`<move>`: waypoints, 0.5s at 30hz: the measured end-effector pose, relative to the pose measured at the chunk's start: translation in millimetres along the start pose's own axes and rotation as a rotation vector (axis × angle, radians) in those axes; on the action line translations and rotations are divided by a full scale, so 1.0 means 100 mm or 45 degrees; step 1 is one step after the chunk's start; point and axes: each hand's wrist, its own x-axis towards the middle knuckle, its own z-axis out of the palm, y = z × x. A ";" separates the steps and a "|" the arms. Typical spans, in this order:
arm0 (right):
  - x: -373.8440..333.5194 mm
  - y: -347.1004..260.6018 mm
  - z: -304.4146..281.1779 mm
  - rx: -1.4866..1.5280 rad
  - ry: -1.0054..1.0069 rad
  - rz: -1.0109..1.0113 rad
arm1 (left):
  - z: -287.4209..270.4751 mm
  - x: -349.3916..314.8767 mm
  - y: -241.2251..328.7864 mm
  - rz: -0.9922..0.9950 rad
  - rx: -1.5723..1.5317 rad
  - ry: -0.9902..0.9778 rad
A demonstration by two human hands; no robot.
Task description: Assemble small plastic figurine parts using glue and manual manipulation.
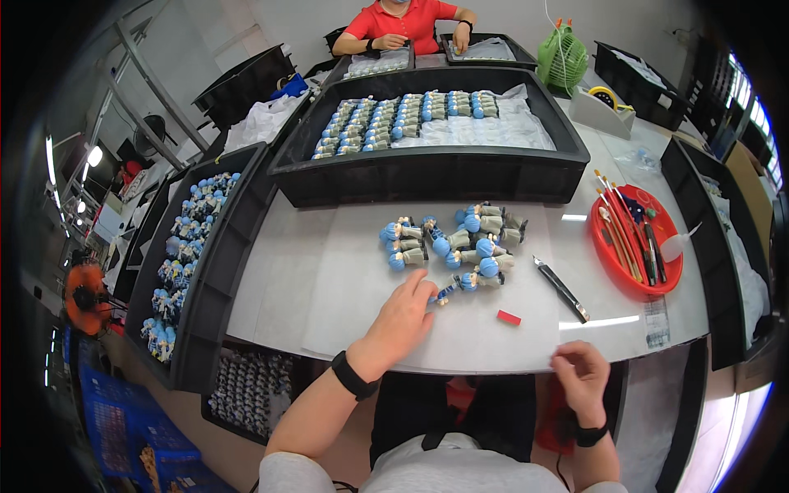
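Observation:
My left hand (403, 316) reaches over the white tabletop. Its thumb and index finger are apart at the striped end of a small figurine (469, 282) with blue hair; whether they touch it I cannot tell. More blue-haired figurines with grey bodies (404, 245) lie in a loose cluster just beyond. Over the table's front edge is my right hand (582, 378), fingers curled in; what they hold, if anything, is hidden. Between the hands lie a small red block (509, 317) and, farther right, a black-handled craft knife (562, 289).
Behind the cluster stands a black crate (427, 177) with rows of figurines on white sheeting. Another full crate (238, 246) is at left. A red tray (602, 255) holds brushes at right, near a tape dispenser (604, 111). A co-worker in red (411, 29) sits opposite.

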 end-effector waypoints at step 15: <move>0.42 -0.07 1.00 0.187 -0.577 0.037 | 0.00 -0.31 0.13 -0.591 -1.372 0.099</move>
